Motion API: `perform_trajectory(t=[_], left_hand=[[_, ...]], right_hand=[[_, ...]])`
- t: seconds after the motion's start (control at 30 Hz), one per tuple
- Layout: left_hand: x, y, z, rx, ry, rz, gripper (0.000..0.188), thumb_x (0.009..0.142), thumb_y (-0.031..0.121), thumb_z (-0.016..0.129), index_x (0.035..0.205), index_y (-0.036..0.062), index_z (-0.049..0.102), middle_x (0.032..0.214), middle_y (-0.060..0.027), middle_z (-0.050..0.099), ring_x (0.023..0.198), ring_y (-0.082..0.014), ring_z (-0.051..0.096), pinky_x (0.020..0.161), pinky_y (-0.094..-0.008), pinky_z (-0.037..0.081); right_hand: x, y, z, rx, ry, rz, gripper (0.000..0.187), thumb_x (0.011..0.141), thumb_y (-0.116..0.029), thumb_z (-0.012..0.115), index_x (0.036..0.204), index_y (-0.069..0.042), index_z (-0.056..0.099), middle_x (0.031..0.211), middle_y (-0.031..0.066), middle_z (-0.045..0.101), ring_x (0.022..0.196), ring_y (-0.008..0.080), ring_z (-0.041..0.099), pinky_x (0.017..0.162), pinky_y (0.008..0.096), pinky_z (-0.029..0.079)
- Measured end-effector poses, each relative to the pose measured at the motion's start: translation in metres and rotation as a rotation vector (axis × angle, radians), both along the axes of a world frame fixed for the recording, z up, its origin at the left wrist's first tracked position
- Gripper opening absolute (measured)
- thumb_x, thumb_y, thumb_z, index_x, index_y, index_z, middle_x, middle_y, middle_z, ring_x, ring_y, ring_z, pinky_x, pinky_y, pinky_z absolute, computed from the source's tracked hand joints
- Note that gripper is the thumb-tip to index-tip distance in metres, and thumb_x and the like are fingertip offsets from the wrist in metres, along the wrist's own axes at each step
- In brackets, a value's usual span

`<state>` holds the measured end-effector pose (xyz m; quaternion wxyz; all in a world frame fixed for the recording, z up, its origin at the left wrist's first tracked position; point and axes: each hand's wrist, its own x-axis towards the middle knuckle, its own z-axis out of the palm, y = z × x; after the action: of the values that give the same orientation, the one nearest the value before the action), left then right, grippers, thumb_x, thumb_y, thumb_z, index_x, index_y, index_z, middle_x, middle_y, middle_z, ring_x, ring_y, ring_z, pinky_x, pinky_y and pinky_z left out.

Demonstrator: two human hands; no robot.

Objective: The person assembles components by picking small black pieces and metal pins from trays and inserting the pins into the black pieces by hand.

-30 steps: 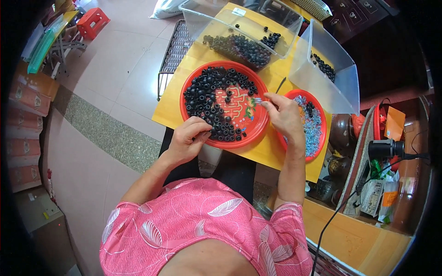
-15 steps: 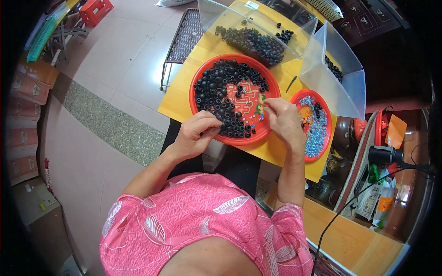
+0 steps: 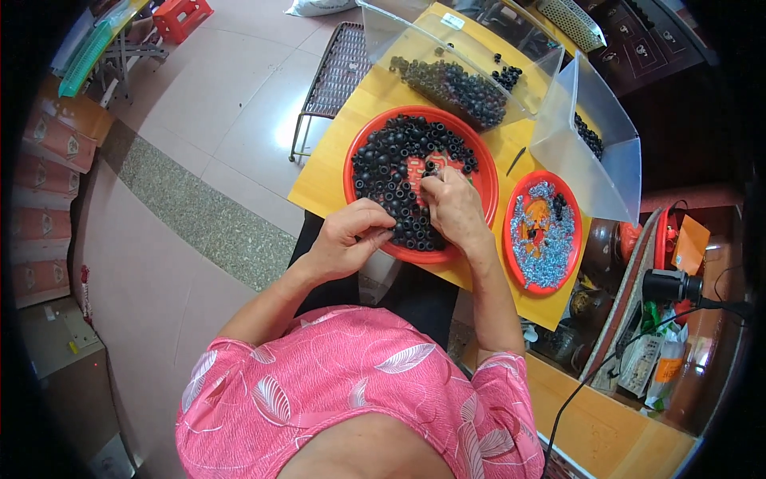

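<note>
A large round red plate (image 3: pixel 492 180) lies in front of me, heaped with small black hollow caps (image 3: pixel 383 164), some turned with their round openings up. My left hand (image 3: pixel 351 235) is at the plate's near left rim, thumb and fingers pinched together; anything between them is too small to make out. Over the right middle of the plate, my right hand (image 3: pixel 455 206) reaches down with its fingers curled together among the caps. Its fingertips are partly hidden, so what they grip cannot be made out. A smaller red plate (image 3: pixel 508 239) to the right holds many tiny bluish clear pieces (image 3: pixel 550 259) and a few black caps.
Both plates rest on a yellow tabletop (image 3: pixel 319 182). Behind stands a clear plastic bin (image 3: pixel 384 36) with more black caps; another clear bin (image 3: pixel 586 176) is at the right. A thin dark tool (image 3: pixel 516 162) lies between plates. A woven-top stool (image 3: pixel 339 68) stands beyond the table's left edge.
My right hand has moved left from the plate's right side to over the caps in its middle. My left hand stays pinched near the rim. The whole view has shifted slightly.
</note>
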<state>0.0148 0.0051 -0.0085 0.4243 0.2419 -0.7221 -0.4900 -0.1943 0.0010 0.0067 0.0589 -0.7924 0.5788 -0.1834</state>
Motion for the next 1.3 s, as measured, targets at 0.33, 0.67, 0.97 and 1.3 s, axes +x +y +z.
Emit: perform_trajectory(t=[0.33, 0.67, 0.97, 1.3], left_hand=[[-0.053, -0.049, 0.023, -0.532, -0.277, 0.135, 0.017, 0.066, 0.001, 0.062, 0.082, 0.0007, 0.059, 0.078, -0.0118, 0.056, 0.072, -0.0281, 0.053, 0.064, -0.0359, 0.044], [-0.081, -0.075, 0.01, -0.634, -0.614, -0.015, 0.009, 0.064, 0.005, 0.062, 0.071, 0.0035, 0.058, 0.073, -0.0114, 0.056, 0.071, -0.0283, 0.053, 0.065, -0.0357, 0.044], [-0.035, -0.027, 0.013, 0.949, 0.53, -0.307, 0.022, 0.079, 0.001, 0.059, 0.101, -0.0029, 0.057, 0.092, -0.013, 0.06, 0.075, -0.0187, 0.06, 0.065, -0.0261, 0.049], [-0.019, -0.006, -0.002, 1.057, 0.787, -0.42, 0.022, 0.077, -0.001, 0.06, 0.099, -0.0012, 0.057, 0.097, -0.0114, 0.059, 0.084, -0.0189, 0.059, 0.075, -0.0271, 0.049]], right_hand=[[-0.014, 0.041, 0.024, -0.012, -0.422, -0.191, 0.01, 0.075, -0.001, 0.058, 0.085, 0.001, 0.059, 0.079, 0.0156, 0.058, 0.071, 0.0278, 0.058, 0.063, 0.0335, 0.046], [-0.007, 0.071, 0.021, 0.1, -0.796, -0.335, 0.012, 0.074, 0.001, 0.059, 0.086, 0.002, 0.057, 0.077, 0.0139, 0.06, 0.069, 0.0214, 0.06, 0.062, 0.0289, 0.046], [0.007, 0.078, 0.029, 0.314, -1.358, -0.307, 0.011, 0.082, 0.0, 0.056, 0.092, 0.003, 0.058, 0.081, 0.0012, 0.059, 0.073, 0.0068, 0.056, 0.066, 0.0197, 0.046], [0.035, 0.077, 0.039, 0.291, -1.305, -0.268, 0.011, 0.081, 0.0, 0.057, 0.092, 0.002, 0.057, 0.082, 0.0016, 0.058, 0.073, 0.0062, 0.056, 0.065, 0.0195, 0.046]])
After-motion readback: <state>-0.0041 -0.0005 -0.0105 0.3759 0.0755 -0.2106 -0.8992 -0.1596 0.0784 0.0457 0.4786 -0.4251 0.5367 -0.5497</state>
